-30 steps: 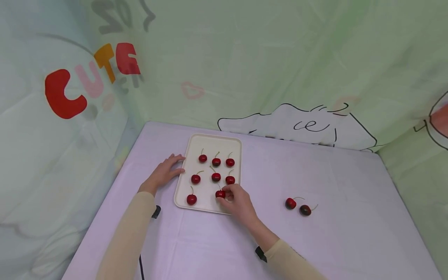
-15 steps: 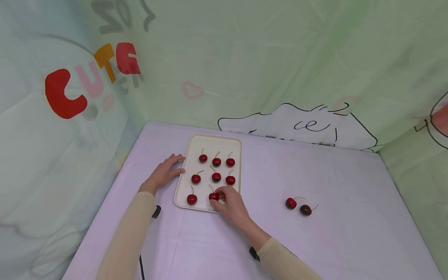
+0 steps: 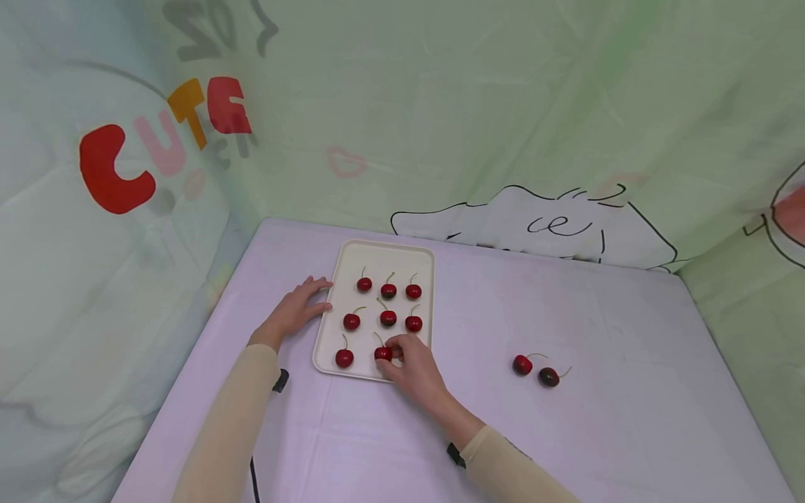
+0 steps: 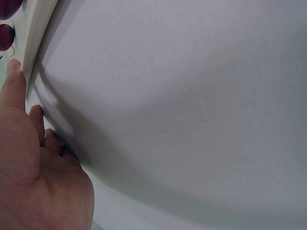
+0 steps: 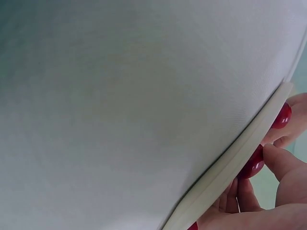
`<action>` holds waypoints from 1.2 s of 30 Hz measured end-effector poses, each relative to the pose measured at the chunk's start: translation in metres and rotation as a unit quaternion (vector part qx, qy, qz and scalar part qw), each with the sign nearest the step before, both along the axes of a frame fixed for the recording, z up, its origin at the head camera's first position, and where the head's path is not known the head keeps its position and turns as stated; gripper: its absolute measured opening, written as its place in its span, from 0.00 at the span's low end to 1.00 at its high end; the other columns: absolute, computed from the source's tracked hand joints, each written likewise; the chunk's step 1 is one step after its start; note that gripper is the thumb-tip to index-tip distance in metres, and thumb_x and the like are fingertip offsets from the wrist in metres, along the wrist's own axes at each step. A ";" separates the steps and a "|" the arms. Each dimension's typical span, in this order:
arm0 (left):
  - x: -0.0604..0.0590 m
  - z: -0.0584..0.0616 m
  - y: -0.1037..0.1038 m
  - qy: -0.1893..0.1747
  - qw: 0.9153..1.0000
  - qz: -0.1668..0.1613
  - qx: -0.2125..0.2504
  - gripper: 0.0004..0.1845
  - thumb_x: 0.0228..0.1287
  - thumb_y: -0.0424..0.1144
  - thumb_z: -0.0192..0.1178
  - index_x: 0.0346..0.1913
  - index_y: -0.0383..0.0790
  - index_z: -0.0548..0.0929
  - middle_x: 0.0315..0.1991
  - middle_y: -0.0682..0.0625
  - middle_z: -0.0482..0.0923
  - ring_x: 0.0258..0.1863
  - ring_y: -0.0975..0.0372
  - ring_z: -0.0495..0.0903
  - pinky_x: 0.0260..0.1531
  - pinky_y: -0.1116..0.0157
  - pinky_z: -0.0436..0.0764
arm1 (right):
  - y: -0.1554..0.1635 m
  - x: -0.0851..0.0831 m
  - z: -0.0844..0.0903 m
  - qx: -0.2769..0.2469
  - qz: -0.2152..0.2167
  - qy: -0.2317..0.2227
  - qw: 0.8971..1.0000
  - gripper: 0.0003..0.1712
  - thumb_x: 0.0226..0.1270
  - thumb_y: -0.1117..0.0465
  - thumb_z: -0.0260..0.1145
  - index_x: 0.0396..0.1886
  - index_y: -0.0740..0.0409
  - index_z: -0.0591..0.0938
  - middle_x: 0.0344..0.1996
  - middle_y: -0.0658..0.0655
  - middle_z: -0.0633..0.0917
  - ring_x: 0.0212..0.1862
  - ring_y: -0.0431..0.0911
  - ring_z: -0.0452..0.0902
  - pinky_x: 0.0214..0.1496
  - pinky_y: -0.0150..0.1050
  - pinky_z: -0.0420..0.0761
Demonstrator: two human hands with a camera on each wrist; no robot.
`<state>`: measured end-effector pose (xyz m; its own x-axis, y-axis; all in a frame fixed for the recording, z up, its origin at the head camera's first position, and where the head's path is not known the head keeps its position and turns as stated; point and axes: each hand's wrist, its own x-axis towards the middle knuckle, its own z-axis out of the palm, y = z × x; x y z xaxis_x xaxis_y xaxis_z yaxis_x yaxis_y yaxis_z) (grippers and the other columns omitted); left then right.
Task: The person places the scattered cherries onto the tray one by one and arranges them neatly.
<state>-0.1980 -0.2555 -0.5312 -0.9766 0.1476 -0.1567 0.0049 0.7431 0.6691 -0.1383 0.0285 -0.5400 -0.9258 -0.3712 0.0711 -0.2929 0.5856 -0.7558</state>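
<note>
A cream tray lies on the table with several red cherries set out in rows, stems pointing away from me. My right hand pinches a cherry between thumb and fingers in the tray's near row. In the right wrist view that cherry sits just behind the tray's rim, the thumb against it. To its left in the same row is another cherry. My left hand touches the tray's left edge with thumb and fingertips, its fingers extended; the left wrist view shows the thumb at the rim.
Two loose cherries, one bright red and one darker, lie on the lilac tablecloth right of the tray. Printed fabric walls rise behind and beside the table. A black cable runs by the left sleeve.
My right hand has shifted left along the near row with the cherry, then stayed almost still over the last half second. The left hand has kept its place at the tray.
</note>
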 end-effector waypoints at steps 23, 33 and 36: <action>0.001 0.002 0.000 -0.010 1.000 0.004 0.004 0.29 0.70 0.45 0.60 0.70 0.44 0.68 0.75 0.43 0.57 0.77 0.48 0.43 0.73 0.43 0.44 | 0.014 0.005 0.023 -0.019 -0.034 -0.032 0.999 0.18 0.59 0.61 0.73 0.47 0.62 0.81 0.40 0.53 0.81 0.41 0.43 0.77 0.47 0.39 0.81; 0.000 0.001 0.000 -0.011 1.000 0.005 0.001 0.29 0.70 0.45 0.60 0.71 0.45 0.67 0.75 0.44 0.57 0.77 0.48 0.43 0.73 0.44 0.44 | 0.044 0.001 0.041 -0.034 -0.068 0.010 0.997 0.22 0.60 0.63 0.73 0.52 0.66 0.79 0.46 0.61 0.82 0.47 0.54 0.80 0.53 0.48 0.81; 0.000 0.001 0.000 -0.010 1.000 0.003 0.003 0.29 0.70 0.45 0.60 0.70 0.44 0.68 0.75 0.43 0.57 0.77 0.48 0.43 0.73 0.45 0.44 | 0.055 0.000 0.045 -0.028 -0.083 0.012 0.996 0.24 0.60 0.63 0.73 0.54 0.65 0.79 0.49 0.62 0.82 0.50 0.55 0.80 0.54 0.50 0.81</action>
<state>-0.1980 -0.2555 -0.5303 -0.9743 0.1420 -0.1748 -0.0128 0.7397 0.6728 -0.1383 0.0835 -0.4952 -0.9720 -0.2074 0.1104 -0.2138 0.5854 -0.7820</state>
